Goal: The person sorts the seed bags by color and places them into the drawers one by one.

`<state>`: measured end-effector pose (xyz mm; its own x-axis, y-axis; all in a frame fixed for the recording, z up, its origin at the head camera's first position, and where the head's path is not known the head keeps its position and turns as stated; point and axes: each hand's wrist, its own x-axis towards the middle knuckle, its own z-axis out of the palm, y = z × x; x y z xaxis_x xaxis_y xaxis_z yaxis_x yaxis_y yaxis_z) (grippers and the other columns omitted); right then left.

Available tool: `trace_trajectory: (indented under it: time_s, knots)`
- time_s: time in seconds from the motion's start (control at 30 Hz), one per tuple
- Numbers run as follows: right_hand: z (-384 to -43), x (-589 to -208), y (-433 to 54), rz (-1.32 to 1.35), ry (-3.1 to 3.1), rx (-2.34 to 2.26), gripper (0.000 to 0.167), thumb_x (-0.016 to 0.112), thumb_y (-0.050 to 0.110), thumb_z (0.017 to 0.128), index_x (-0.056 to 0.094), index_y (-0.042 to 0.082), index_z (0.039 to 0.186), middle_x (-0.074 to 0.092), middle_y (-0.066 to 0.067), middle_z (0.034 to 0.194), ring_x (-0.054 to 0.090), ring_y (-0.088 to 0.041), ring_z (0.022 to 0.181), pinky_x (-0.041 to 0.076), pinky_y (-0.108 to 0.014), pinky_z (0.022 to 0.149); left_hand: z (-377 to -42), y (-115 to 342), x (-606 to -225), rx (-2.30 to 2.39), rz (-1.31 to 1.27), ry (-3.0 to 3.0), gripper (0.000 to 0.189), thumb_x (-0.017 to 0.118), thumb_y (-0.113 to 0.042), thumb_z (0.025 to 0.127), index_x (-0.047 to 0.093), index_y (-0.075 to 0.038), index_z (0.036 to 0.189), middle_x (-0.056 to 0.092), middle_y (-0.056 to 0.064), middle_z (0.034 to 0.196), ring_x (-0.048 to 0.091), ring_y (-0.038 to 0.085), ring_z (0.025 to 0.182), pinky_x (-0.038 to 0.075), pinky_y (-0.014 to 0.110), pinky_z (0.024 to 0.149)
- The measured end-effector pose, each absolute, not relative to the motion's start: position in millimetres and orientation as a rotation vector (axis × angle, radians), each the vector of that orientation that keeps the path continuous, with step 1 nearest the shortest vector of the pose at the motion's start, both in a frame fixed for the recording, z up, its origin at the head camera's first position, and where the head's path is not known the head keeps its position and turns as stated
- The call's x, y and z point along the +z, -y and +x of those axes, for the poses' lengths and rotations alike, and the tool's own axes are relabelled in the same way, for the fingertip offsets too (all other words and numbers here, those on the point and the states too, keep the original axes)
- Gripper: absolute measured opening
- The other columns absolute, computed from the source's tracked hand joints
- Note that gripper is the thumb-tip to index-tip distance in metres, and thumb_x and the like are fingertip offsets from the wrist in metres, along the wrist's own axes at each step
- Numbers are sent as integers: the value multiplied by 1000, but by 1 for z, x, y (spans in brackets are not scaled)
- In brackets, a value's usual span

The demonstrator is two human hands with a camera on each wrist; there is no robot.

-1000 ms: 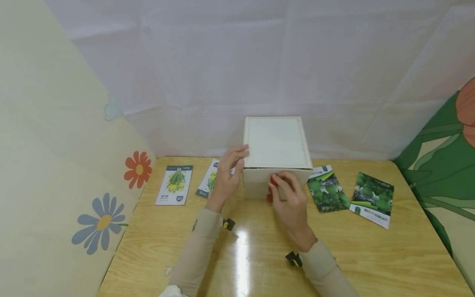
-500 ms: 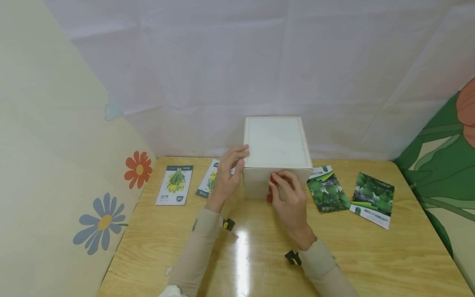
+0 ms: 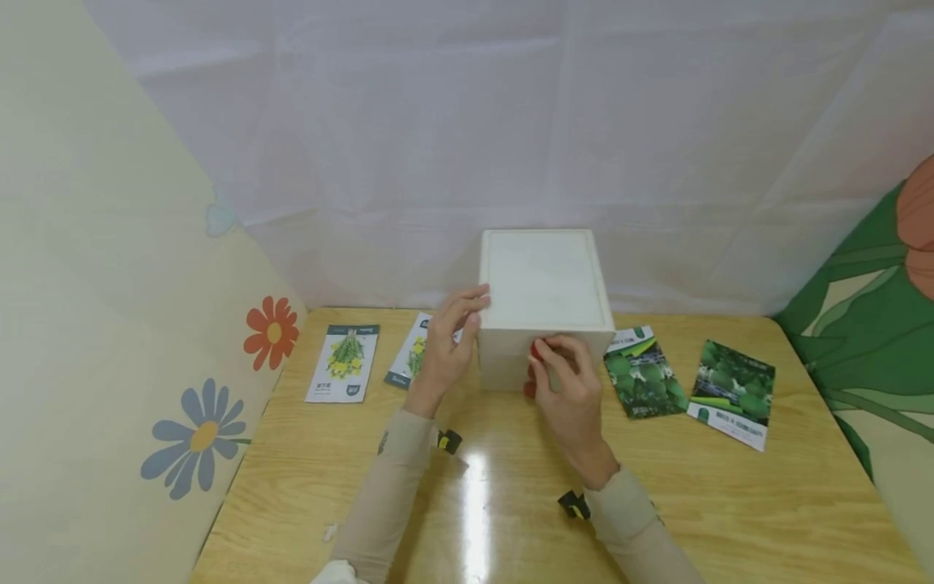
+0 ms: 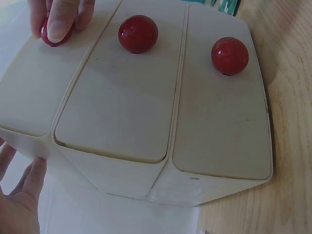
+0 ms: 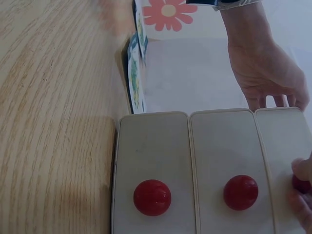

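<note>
A small white drawer cabinet (image 3: 543, 280) stands at the back of the table. Its front has three stacked drawers, each with a round red knob. My right hand (image 3: 572, 389) pinches the top drawer's knob (image 3: 537, 350) between thumb and fingers. The middle knob (image 4: 138, 34) and the bottom knob (image 4: 229, 56) show fully in the left wrist view. My left hand (image 3: 448, 345) rests against the cabinet's left side, fingers extended along it near the top edge. In the right wrist view the top drawer front (image 5: 282, 131) sits level with the others.
Two seed packets with yellow flowers, one at far left (image 3: 343, 365) and one partly behind my left hand (image 3: 404, 357), lie on the wooden table (image 3: 350, 503). Two green packets (image 3: 645, 377) (image 3: 733, 393) lie right of the cabinet. A white cloth (image 3: 409, 146) hangs behind.
The top drawer has been pushed in; the thin dark gap under the cabinet's top edge is gone. My right hand stays on its knob, and my left hand has not moved.
</note>
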<state>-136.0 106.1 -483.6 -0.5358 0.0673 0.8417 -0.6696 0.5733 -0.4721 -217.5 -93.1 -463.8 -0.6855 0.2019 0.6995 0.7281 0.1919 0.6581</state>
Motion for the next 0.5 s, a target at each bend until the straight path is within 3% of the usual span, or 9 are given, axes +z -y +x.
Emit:
trace_trajectory:
  time_s: [0.27, 0.5]
  knots:
    - [-137, -485, -105, 472, 1900, 1020, 35, 82, -14, 84, 76, -7, 118, 65, -30, 116, 71, -41, 106, 53, -15, 107, -218, 94, -463, -1528, -865, 1993, 26, 55, 4, 104, 69, 3, 127, 64, 22, 145, 61, 39, 135, 58, 40, 110]
    - [-136, -482, -105, 456, 1918, 1059, 37, 82, -13, 85, 77, -4, 120, 65, -28, 118, 70, -39, 106, 52, -13, 107, -219, 93, -464, -1526, -876, 1979, 26, 56, 4, 103, 69, 4, 126, 64, 23, 144, 62, 40, 134, 60, 43, 107]
